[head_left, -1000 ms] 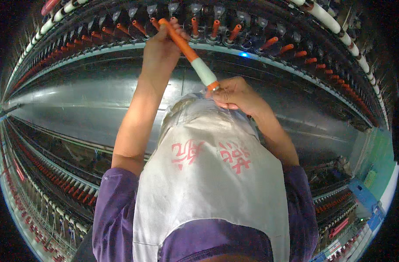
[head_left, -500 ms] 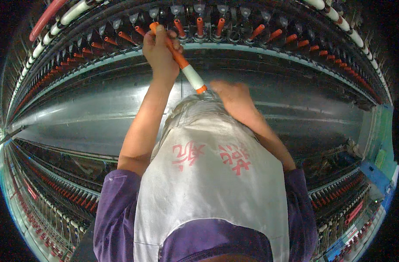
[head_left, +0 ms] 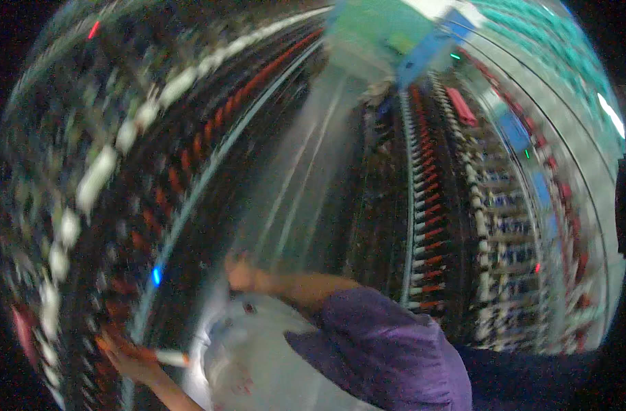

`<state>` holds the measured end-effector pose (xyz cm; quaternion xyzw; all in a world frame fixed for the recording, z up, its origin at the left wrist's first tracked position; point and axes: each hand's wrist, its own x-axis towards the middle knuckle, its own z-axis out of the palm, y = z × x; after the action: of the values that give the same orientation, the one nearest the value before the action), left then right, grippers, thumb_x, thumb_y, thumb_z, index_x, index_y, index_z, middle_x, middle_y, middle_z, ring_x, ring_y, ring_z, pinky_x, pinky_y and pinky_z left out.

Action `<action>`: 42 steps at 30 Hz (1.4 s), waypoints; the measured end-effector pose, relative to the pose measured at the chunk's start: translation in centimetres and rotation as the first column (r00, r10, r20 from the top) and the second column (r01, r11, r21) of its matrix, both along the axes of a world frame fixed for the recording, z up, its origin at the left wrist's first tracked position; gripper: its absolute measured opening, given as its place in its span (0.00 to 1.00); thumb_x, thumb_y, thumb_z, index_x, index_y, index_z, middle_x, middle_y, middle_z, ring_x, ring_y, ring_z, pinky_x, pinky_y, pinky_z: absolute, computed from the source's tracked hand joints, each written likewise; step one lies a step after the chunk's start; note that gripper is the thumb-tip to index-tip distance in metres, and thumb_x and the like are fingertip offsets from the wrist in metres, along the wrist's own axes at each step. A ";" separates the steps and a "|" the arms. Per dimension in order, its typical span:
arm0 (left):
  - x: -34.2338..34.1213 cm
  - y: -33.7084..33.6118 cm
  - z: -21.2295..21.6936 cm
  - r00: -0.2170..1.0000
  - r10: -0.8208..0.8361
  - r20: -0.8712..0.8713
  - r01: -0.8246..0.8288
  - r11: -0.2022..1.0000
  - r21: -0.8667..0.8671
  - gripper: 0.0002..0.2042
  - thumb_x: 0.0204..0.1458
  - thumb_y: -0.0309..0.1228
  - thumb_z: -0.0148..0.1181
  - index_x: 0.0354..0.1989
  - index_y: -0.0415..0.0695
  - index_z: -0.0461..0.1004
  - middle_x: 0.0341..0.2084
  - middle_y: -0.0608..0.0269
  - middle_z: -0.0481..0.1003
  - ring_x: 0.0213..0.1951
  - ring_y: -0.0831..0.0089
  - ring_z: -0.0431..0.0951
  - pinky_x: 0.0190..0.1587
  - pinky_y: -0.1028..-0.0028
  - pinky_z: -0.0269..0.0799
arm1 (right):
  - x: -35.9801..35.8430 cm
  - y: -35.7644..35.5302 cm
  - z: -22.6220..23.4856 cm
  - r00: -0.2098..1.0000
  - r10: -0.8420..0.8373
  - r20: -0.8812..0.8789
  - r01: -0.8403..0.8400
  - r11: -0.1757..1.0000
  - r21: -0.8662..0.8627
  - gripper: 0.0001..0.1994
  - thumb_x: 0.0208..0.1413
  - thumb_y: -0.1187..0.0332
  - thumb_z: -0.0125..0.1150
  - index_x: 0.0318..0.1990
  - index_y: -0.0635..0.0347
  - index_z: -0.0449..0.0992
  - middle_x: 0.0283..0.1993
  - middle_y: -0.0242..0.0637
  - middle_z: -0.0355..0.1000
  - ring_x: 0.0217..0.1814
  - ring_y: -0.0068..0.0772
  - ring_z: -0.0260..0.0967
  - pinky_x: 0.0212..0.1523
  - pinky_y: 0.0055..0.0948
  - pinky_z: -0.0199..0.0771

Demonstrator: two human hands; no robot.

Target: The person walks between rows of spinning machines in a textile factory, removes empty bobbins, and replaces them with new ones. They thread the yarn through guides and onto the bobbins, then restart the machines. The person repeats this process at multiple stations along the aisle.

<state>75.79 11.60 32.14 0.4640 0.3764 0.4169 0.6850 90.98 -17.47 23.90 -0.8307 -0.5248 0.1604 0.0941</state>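
At the lower left, my left hand is closed around an orange spinning bobbin with white yarn wound on one end. The wound end points right, toward my pale apron. That hand is beside the near end of a row of orange bobbins along the left machine. My right hand is bent in front of my body by the upper edge of the apron. Motion smears its fingers, and I cannot make out anything in them.
A grey aisle floor runs away between two spinning machines. Along the right machine stand orange and white bobbins, with white rollers beyond. A green panel and a blue part are at the far end.
The view has swung to the right, now looking along the aisle, and is blurred. My left hand still holds the bobbin; my right hand remains close to the apron.
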 end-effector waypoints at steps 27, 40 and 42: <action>12.6 -6.3 -2.4 0.860 -0.508 0.052 0.485 0.782 -0.391 0.25 0.57 0.48 0.46 0.57 0.43 0.64 0.45 0.56 0.70 0.45 0.64 0.72 0.48 0.66 0.70 | -3.6 -0.8 4.5 0.847 -0.518 -0.119 0.489 0.671 0.557 0.06 0.51 0.65 0.50 0.27 0.54 0.70 0.26 0.37 0.67 0.29 0.44 0.67 0.31 0.44 0.68; 13.1 -8.7 3.7 0.654 -0.698 0.291 0.756 0.595 -0.271 0.13 0.48 0.34 0.64 0.39 0.43 0.73 0.18 0.70 0.66 0.16 0.80 0.62 0.20 0.80 0.59 | -2.2 4.3 9.5 0.969 0.083 -0.233 -0.015 0.960 0.278 0.12 0.56 0.64 0.54 0.36 0.66 0.74 0.28 0.47 0.71 0.26 0.48 0.70 0.28 0.40 0.68; 12.7 -7.5 3.6 0.692 -0.663 0.284 0.722 0.633 -0.280 0.14 0.50 0.35 0.62 0.42 0.42 0.72 0.19 0.68 0.67 0.18 0.78 0.64 0.22 0.78 0.61 | -1.5 5.3 9.4 0.958 0.232 -0.169 -0.126 0.870 0.477 0.10 0.57 0.67 0.53 0.37 0.67 0.74 0.25 0.44 0.71 0.22 0.41 0.69 0.24 0.37 0.67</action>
<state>88.48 4.13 35.74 0.4013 0.1862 0.0768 0.8935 89.46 -12.18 33.31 -0.7088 -0.6091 0.1304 0.3310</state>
